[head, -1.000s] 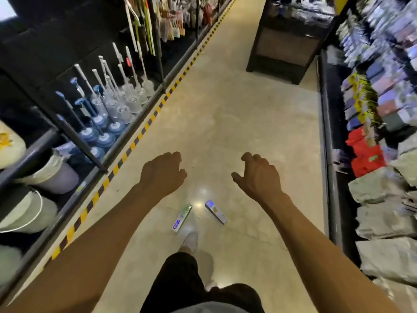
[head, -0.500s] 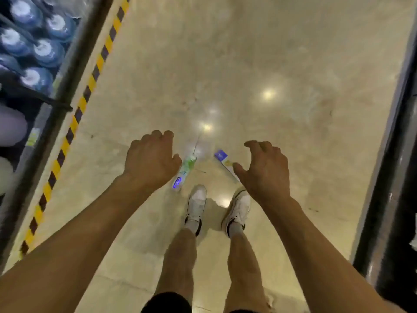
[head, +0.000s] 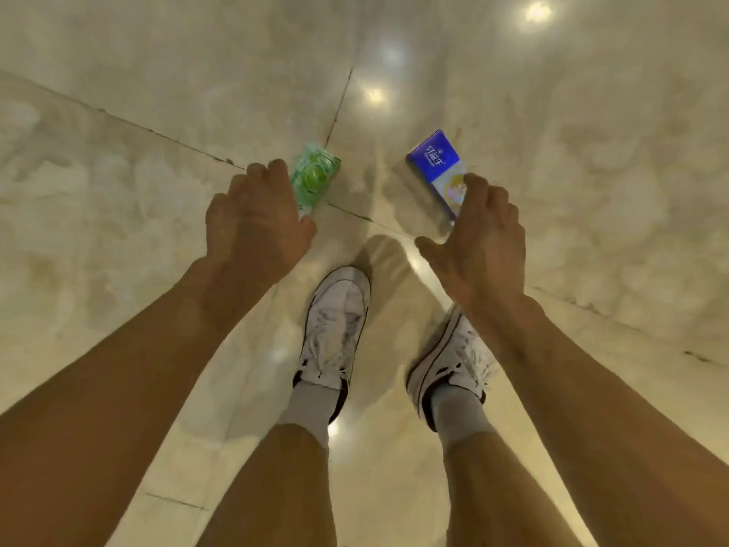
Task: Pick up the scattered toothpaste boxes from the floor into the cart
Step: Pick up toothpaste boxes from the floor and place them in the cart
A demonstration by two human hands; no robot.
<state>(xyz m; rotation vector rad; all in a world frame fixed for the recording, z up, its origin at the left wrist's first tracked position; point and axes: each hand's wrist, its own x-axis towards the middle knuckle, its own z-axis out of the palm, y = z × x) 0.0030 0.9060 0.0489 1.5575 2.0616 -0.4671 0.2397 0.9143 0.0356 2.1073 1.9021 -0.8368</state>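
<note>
Two toothpaste boxes lie flat on the glossy beige floor point(head: 591, 152) just above the middle of the frame, well apart from each other: a green box point(head: 315, 175) at left and a blue-and-white box point(head: 436, 167) at right. Both are closed, so their contents cannot be seen. The left hand point(head: 256, 223) arches over the near end of the green box with fingers curled; I cannot tell whether it grips or even touches it. The right hand point(head: 477, 238) is spread, thumb wide, its bent fingers covering the near end of the blue-and-white box without closing on it. White shoes point(head: 337, 321) stand below the hands. Half a second ago the green box's blue near end showed beside the left hand and a shelf edged the frame's left; now both hands have come over the boxes.
</note>
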